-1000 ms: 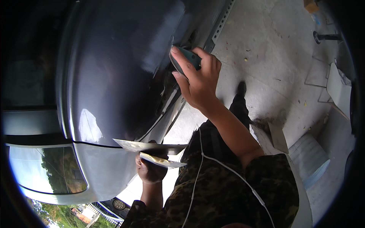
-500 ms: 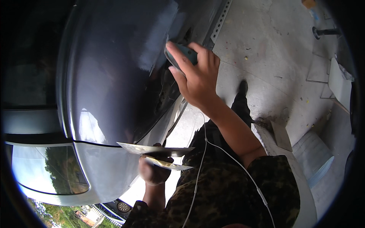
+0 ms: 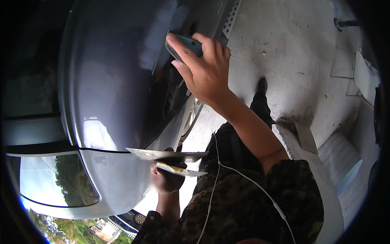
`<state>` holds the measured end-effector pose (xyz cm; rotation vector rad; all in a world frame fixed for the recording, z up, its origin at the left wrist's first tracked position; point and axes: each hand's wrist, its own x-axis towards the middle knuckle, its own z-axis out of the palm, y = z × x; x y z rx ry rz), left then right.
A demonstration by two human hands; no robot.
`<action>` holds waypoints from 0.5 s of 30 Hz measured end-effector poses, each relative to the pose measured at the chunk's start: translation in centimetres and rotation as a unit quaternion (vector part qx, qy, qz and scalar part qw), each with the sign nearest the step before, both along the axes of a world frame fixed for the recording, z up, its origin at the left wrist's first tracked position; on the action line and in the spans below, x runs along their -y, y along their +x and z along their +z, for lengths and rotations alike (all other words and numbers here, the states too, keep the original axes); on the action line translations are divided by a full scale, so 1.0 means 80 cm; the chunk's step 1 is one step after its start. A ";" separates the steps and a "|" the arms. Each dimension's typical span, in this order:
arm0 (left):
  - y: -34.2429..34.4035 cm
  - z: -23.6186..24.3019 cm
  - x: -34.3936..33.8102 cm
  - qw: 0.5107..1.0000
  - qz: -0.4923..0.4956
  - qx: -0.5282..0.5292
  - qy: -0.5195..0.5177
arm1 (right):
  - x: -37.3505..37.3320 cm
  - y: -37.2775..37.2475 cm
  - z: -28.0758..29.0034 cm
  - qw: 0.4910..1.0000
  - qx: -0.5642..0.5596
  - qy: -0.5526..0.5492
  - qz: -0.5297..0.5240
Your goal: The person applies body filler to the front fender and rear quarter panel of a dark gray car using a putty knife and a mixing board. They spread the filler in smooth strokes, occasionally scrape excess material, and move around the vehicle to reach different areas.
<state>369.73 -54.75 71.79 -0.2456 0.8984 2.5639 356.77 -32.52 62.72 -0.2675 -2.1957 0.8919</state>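
Okay, so here's how we've got things. Our right hand is wrapped over a grey-green pad, index finger stretched along its edge toward the far corner, thumb on the near side, the other fingers curled over the opposite end. The pad sits up against the dark car panel, right beside a dull pale patch; whether its whole face touches, we can't tell from up here.

Down low, our left hand has a grip on a wide grey plate and a smaller plate with something cream-coloured smeared on it. They're stacked one above the other with a gap between, both well apart from the pad. The fingers are partly hidden, so we can't make out how each one grips.

A perforated metal strip runs along the panel's edge past our right hand, a white cable hangs down our camo top, and the grey floor spreads out on our right.
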 end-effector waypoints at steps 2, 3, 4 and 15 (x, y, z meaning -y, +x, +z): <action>-0.001 0.001 -0.002 0.999 0.015 0.050 0.000 | -0.001 0.003 0.000 1.000 -0.013 -0.002 0.010; -0.001 0.002 -0.003 0.999 0.000 0.017 -0.044 | -0.002 0.003 -0.001 1.000 -0.003 -0.002 0.012; 0.000 0.002 -0.004 0.997 -0.001 -0.012 -0.078 | -0.003 0.002 -0.001 1.000 -0.025 0.006 0.005; 0.005 -0.002 -0.006 0.997 -0.019 -0.025 -0.074 | -0.009 -0.001 0.002 1.000 -0.025 0.014 -0.003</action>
